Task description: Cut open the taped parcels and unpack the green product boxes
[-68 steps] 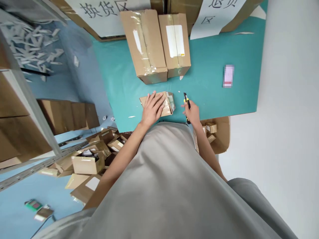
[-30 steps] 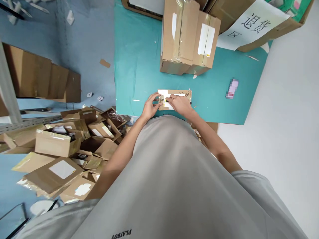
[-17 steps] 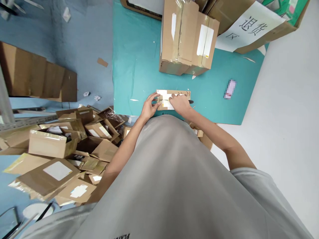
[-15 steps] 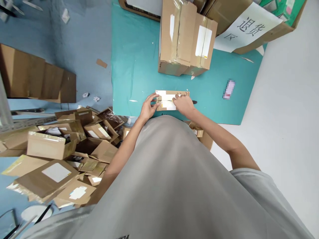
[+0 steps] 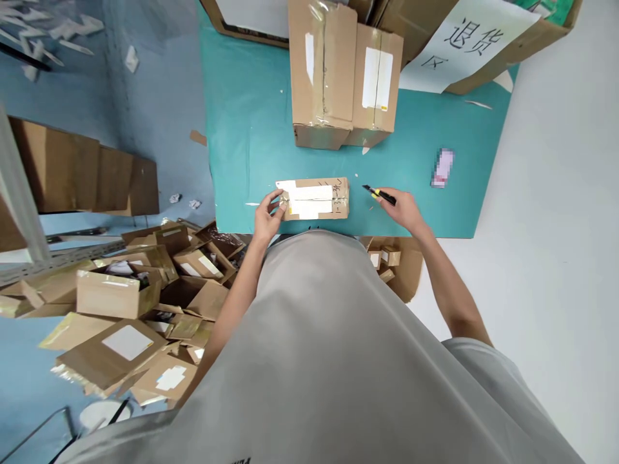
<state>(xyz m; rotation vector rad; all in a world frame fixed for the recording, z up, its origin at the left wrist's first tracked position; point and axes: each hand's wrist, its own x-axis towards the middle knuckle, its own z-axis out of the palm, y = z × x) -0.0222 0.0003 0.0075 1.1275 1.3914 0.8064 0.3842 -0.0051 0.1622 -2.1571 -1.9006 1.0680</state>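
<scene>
A small flat cardboard parcel (image 5: 314, 199) with white labels and clear tape lies on the teal table (image 5: 242, 129) near its front edge. My left hand (image 5: 267, 216) grips the parcel's left end, fingers curled on it. My right hand (image 5: 405, 210) is off to the right of the parcel, closed round a black and yellow utility knife (image 5: 380, 193) whose tip points left toward the parcel.
Two taped cardboard boxes (image 5: 341, 71) stand side by side behind the parcel. A large box with a paper sign (image 5: 464, 38) is at the back right. A pile of opened cartons (image 5: 145, 290) lies on the floor at left. A small pink item (image 5: 443, 167) rests on the table's right.
My right hand with the knife has drawn away from the parcel to the right. My left hand stays at the parcel's left end, and the parcel now shows its labelled top uncovered.
</scene>
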